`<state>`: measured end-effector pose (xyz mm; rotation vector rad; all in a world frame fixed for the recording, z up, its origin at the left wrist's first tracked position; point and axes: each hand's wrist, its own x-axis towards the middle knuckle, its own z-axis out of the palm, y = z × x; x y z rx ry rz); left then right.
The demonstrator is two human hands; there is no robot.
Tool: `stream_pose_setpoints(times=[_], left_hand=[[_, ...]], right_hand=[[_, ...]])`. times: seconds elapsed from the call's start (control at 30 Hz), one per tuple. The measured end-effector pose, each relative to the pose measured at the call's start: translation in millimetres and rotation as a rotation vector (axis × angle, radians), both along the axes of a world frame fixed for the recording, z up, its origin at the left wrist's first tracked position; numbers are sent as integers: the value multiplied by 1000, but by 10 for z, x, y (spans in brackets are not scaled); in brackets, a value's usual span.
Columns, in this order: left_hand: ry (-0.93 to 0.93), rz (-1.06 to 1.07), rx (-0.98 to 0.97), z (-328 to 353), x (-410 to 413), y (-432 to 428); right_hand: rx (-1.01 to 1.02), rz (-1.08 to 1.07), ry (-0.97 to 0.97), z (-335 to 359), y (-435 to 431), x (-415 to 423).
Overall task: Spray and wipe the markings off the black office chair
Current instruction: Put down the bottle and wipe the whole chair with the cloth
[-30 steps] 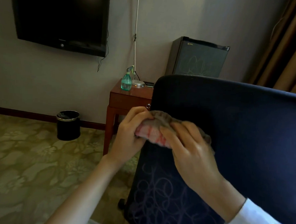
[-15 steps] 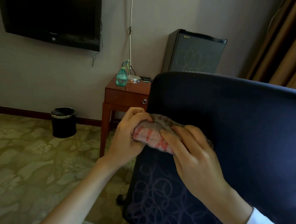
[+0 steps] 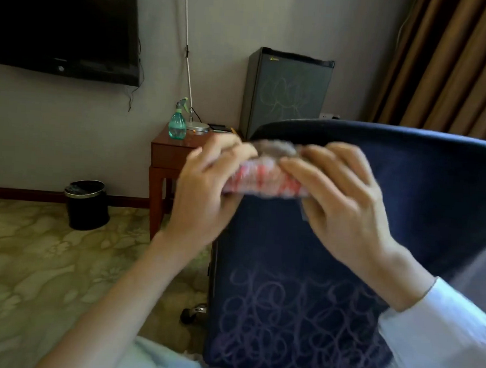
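Up by the top edge of the chair (image 3: 405,178), left hand (image 3: 205,187) and right hand (image 3: 345,206) clutch the bunched cloth (image 3: 264,182), well above the scribbles (image 3: 285,326); with the spray bottle (image 3: 177,124) away on the tabletop (image 3: 165,141), dry rubbing may smear them.

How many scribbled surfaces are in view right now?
2: the lower chair back, below the cloth, and the mini fridge door behind it. More may be hidden behind the cloth.

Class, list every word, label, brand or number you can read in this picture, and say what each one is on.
Nothing reads clearly.
Television: mark on lower frame, too small to read.
Fridge: yellow badge at top corner, too blurred to read.
Chair, fridge door: scribbles, no letters.
Cloth: stripes only.
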<state>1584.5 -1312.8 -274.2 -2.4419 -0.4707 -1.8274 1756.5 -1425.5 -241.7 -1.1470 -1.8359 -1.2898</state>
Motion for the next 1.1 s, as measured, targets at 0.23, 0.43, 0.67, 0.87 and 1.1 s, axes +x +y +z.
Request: stream_pose_setpoints(times=[0.23, 0.43, 0.67, 0.87, 1.1], left_hand=[[-99, -50, 8, 199, 43, -27], [-18, -79, -178, -995, 149, 21], [92, 89, -60, -1614, 88, 68], [-40, 64, -24, -678, -16, 196], [-11, -63, -81, -315, -57, 244]], right_hand=[[73, -10, 0, 104, -35, -16], [-210, -37, 34, -1040, 76, 193], [-358, -55, 146, -1672, 67, 170], [-90, 17, 70, -554, 133, -83], [-8, -24, 74, -397, 242, -144]])
